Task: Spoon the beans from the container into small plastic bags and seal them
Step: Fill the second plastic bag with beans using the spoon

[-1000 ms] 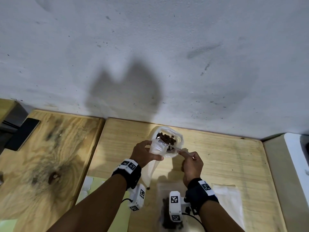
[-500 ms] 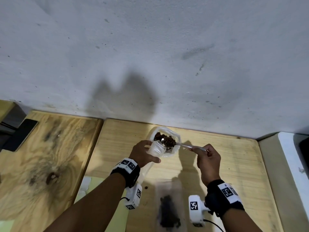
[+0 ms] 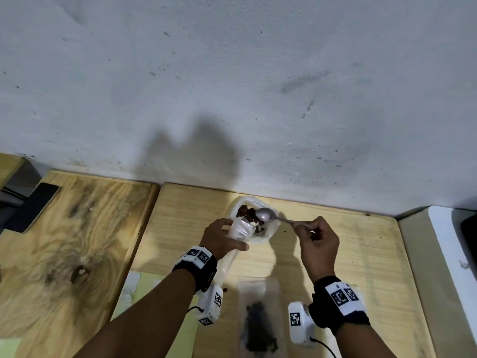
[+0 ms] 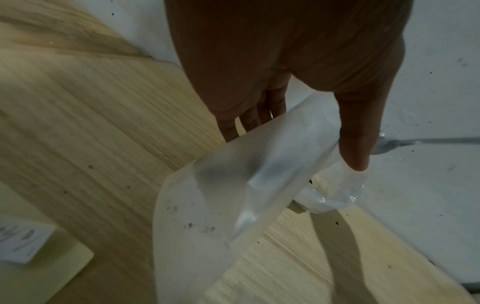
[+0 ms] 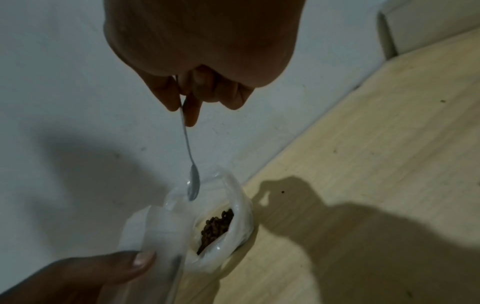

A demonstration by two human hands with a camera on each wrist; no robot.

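My left hand (image 3: 222, 239) grips a small clear plastic bag (image 3: 238, 229) by its mouth, thumb on the near side (image 4: 355, 144); the bag (image 4: 221, 205) hangs down toward the table. Just behind it sits a white plastic-lined container (image 3: 268, 233) with dark brown beans (image 3: 245, 213) inside (image 5: 217, 226). My right hand (image 3: 317, 241) pinches the handle of a metal spoon (image 3: 265, 215). Its empty bowl (image 5: 193, 185) hovers over the beans, beside the bag's mouth.
A filled clear bag of beans (image 3: 260, 324) lies flat on the wooden table (image 3: 361, 254) near me, between my wrists. A few loose beans dot the table. A black phone (image 3: 33, 208) lies far left. A white wall rises right behind the container; a white appliance (image 3: 449, 254) stands at right.
My right hand has swung out to the right and drawn the spoon up from the small bag's mouth; its empty bowl is now over the beans. The left hand keeps holding the bag.
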